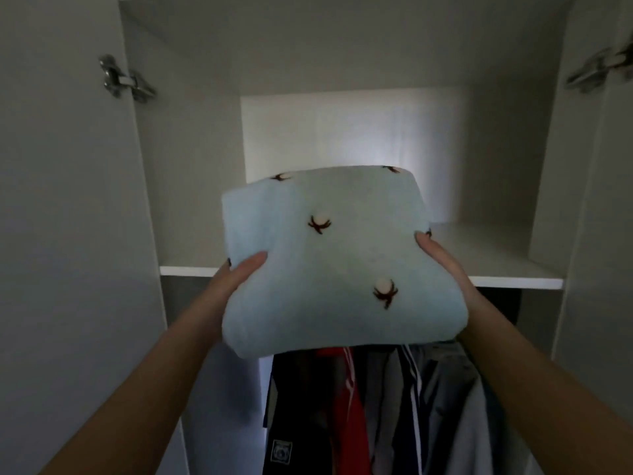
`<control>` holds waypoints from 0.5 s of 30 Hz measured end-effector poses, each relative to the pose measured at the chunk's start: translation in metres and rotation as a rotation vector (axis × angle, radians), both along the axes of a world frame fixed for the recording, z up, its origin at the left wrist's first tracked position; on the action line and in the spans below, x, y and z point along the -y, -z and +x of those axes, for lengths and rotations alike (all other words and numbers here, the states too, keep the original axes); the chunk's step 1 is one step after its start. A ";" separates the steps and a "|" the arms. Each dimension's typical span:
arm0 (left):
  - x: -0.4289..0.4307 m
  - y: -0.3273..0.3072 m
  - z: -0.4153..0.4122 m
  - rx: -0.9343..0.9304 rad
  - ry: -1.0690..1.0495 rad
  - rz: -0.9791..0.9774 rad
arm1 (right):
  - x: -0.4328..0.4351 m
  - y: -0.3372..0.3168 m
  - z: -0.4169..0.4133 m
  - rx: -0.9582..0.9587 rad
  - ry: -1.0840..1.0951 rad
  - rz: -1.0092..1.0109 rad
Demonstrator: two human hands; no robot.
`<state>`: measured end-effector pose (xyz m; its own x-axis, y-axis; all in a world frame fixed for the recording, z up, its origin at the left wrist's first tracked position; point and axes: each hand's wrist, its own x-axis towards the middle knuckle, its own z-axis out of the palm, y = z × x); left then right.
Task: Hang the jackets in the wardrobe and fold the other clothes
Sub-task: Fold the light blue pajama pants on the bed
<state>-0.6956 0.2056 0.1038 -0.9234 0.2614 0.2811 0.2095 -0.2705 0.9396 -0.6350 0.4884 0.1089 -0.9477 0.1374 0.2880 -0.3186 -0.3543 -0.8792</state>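
A folded pale-blue garment (pixel 325 262) with small white-and-brown cotton-flower motifs is held up in front of the white wardrobe shelf (pixel 513 281). My left hand (pixel 233 279) holds its left side, thumb on top and fingers hidden underneath. My right hand (pixel 442 262) holds its right side the same way. The garment's far edge reaches over the shelf's front edge. Below the shelf hang several jackets (pixel 376 413): dark, red, striped and grey ones.
The wardrobe's two doors stand open, with metal hinges at the left (pixel 123 78) and right (pixel 596 68). White side walls (pixel 191 166) flank the shelf compartment, whose back panel is lit. An upper board roofs the compartment.
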 end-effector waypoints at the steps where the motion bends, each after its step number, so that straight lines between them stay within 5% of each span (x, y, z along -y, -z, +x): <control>1: 0.005 -0.009 -0.019 -0.047 0.026 0.007 | 0.004 -0.012 -0.018 0.014 -0.032 0.006; 7: 0.019 -0.066 -0.128 -0.117 0.001 -0.009 | 0.021 -0.063 -0.138 -0.011 0.014 0.013; 15: 0.028 -0.043 -0.209 0.276 -0.149 -0.480 | 0.028 -0.026 -0.213 0.430 0.119 0.344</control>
